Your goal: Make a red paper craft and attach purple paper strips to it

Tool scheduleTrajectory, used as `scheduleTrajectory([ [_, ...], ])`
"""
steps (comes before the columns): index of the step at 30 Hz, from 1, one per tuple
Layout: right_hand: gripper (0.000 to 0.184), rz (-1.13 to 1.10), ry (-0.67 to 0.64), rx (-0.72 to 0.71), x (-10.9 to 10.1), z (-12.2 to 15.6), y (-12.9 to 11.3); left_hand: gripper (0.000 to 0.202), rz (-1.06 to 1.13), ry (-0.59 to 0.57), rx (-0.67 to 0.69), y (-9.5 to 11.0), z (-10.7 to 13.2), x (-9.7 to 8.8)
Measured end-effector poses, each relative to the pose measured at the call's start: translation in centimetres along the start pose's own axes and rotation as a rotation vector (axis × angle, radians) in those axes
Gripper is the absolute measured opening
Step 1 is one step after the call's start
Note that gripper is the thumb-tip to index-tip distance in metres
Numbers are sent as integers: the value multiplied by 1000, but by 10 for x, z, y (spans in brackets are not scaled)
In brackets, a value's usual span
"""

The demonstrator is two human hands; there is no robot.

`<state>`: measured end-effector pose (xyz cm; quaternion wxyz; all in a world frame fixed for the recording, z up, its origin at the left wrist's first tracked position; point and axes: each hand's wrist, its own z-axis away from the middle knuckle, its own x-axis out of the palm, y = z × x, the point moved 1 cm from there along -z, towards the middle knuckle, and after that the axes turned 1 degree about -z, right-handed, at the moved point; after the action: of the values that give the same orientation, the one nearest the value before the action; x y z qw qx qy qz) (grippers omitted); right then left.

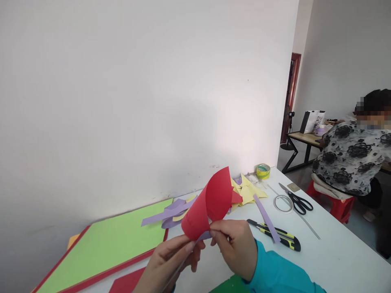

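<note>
plain craft workroom, white table (336, 260), coloured paper sheets (106, 244), scissors (297, 201), tape roll (263, 171)

The rolled cone (210, 207) is stiff red paper, matt and smooth, with no sheen on its curve. The large green sheet (106, 244) is the same flat, dull card, as are the purple strips (171, 211) and the yellow scraps (247, 191). The worktop (336, 260) is white, smooth and faintly glossy. The utility knife (275, 236) has a yellow and black plastic body. The scissors (297, 201) have black plastic handles and bare metal blades. The clear tape roll (283, 203) looks glossy. The teal sleeve (275, 272) is soft matt cloth, and the wall (122, 101) is matt white paint.
</note>
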<state>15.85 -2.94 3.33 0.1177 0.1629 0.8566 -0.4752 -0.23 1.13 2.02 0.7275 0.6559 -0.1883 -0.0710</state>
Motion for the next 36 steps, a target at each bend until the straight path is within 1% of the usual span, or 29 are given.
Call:
scheduleTrajectory([
  [4,34,73,-29,-18,0,1,-2,31,-4,-13,-9,-2,-2,-4],
  [8,35,107,-56,-49,1,2,-3,34,-47,-59,3,2,2,-1],
  [12,35,115,-64,-55,2,4,0,36,-30,-62,1,5,3,2],
  [18,29,119,-23,-97,5,5,5,37,5,-63,-37,6,4,2],
  [22,30,91,-9,-103,7,5,7,38,48,-48,-6,8,9,7],
  [26,30,60,65,-103,9,6,11,38,42,-43,35,8,10,11],
  [30,32,44,115,-120,13,7,14,39,64,8,61,8,8,11],
  [34,32,65,125,-138,14,7,13,31,140,107,77,9,8,10],
  [36,33,71,135,-156,14,8,12,29,164,133,85,11,8,11],
])
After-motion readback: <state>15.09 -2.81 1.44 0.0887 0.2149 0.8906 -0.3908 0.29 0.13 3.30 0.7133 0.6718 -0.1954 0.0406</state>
